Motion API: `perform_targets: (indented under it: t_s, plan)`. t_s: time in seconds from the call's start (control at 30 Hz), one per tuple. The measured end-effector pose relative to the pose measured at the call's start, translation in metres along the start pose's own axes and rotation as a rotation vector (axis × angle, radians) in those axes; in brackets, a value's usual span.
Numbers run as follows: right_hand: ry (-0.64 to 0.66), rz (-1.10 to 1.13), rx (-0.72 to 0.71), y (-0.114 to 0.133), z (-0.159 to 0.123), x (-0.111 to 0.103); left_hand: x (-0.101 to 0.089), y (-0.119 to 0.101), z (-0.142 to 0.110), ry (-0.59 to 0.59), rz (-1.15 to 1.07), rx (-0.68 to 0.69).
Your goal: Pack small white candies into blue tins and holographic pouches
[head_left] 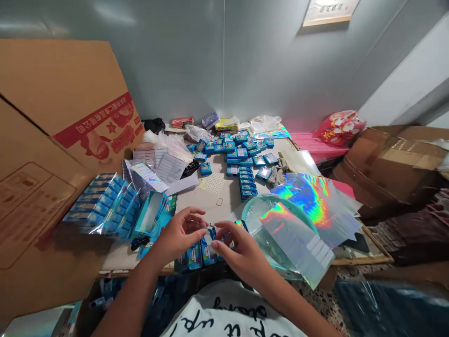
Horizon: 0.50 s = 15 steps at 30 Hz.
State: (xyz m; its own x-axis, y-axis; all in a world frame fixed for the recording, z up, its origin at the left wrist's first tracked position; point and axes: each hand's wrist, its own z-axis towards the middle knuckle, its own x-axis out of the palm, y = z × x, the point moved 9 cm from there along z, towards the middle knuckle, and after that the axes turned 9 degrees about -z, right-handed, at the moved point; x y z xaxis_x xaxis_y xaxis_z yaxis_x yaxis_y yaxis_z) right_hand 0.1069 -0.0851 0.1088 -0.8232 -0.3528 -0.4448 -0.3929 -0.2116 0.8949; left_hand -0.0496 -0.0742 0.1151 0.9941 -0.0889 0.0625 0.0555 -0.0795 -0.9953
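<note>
My left hand (pixel 184 230) is over a row of small blue boxes (pixel 194 256) at the front edge of the table, its thumb and index tips close together. My right hand (pixel 238 248) faces it from the other side, with thumb and index finger apart and curved over the same row. A small pale piece (pixel 209 238), perhaps a sticker, shows between the fingertips on top of one box. Whether either hand grips it is hard to tell. Left of my hands lies an open blue carton (pixel 150 214).
Many blue boxes (pixel 229 147) are heaped at the back, with a stacked column (pixel 247 182) in front. Wrapped blue packs (pixel 101 206) stand left beside a large cardboard box (pixel 52 117). A teal basin (pixel 252 210) at the right bears a shiny sheet (pixel 298 248); holographic sheets (pixel 315 206) lie beyond.
</note>
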Motion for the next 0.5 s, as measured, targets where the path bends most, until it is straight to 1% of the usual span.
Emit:
perform_targets:
  t_s: [0.07, 0.1, 0.2, 0.3, 0.4, 0.5]
  plan:
    - [-0.036, 0.021, -0.001, -0.003, 0.001, 0.01, 0.002, 0.001, 0.001, 0.036, 0.006, -0.014]
    - [-0.064, 0.022, -0.006, -0.005, 0.001, 0.013, 0.001, 0.003, 0.002, 0.036, 0.024, -0.019]
    - [-0.12, -0.016, -0.024, -0.007, -0.001, 0.019, -0.008, 0.011, 0.009, -0.023, 0.099, -0.017]
    - [-0.137, -0.137, -0.007, -0.003, 0.001, 0.024, -0.015, 0.02, 0.017, -0.064, 0.145, -0.002]
    - [-0.164, -0.28, 0.071, -0.004, 0.005, 0.025, -0.019, 0.025, 0.025, -0.059, 0.177, -0.01]
    - [-0.155, -0.414, 0.12, -0.005, 0.008, 0.029, -0.019, 0.029, 0.032, -0.029, 0.228, -0.055]
